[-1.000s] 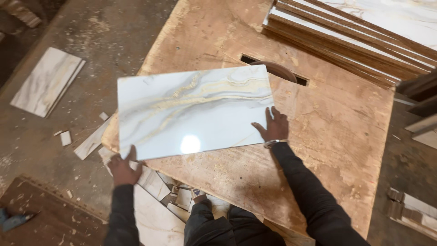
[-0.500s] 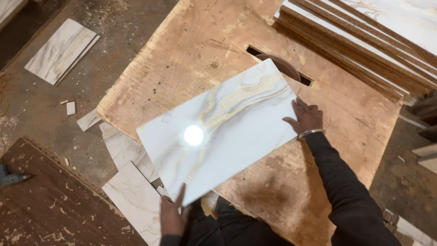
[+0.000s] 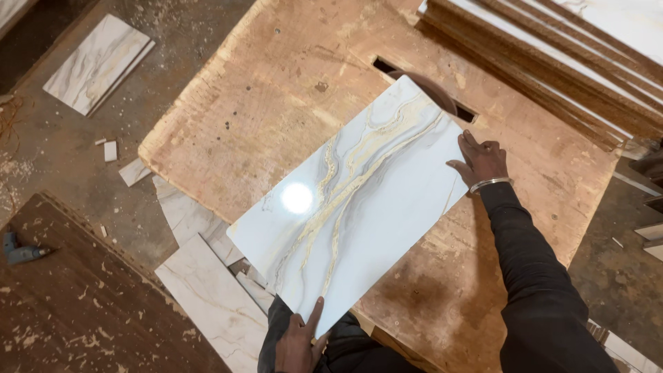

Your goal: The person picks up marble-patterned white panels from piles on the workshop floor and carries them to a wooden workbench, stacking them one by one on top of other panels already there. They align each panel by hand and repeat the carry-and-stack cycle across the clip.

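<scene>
Tile's swung further round since half a second ago, now sitting diagonal on the bench with its far corner up by the slot.

The glossy marble-look tile point(image 3: 356, 214) lies flat-ish on the plywood workbench point(image 3: 276, 90). The left hand point(image 3: 298, 342) grips its near corner, thumb on top, and the right hand point(image 3: 481, 160) presses spread fingers against the far long edge. Looks like the positioning step, turning the tile into line. Next move probably calls for both hands steering together so the overhanging near corner doesn't tip. Stacked tiles point(image 3: 552, 62) sit beyond the right hand, offcuts point(image 3: 207, 297) on the floor beside the left.
</scene>
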`<state>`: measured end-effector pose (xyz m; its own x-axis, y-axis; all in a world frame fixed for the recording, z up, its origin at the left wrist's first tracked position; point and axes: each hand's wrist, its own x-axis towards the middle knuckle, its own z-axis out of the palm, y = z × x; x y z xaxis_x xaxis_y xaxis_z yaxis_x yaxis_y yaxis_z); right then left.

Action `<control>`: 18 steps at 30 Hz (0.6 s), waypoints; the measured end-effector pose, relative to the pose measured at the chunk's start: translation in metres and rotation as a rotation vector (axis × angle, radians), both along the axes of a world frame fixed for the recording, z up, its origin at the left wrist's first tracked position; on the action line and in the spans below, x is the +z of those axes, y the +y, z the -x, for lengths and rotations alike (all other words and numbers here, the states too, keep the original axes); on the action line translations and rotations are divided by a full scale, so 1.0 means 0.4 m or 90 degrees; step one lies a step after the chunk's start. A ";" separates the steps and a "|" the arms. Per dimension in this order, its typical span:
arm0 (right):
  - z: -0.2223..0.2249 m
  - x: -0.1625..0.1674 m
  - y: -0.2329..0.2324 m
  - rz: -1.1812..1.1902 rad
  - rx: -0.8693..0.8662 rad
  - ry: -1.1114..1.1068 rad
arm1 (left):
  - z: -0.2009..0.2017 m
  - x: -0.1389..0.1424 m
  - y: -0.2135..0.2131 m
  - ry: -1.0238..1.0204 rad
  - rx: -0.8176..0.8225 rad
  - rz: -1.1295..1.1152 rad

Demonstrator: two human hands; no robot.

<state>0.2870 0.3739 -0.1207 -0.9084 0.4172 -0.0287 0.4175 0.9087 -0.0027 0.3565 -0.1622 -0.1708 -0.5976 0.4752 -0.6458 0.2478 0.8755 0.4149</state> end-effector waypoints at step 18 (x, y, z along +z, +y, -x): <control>-0.034 -0.071 -0.145 -0.088 0.013 0.108 | 0.388 0.042 -0.176 0.300 -0.089 0.185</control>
<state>0.3005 0.3161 -0.1492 -0.9039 0.3875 0.1813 0.4026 0.9138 0.0541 0.2013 -0.2328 -0.1540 -0.7974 0.4124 -0.4406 0.4688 0.8831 -0.0219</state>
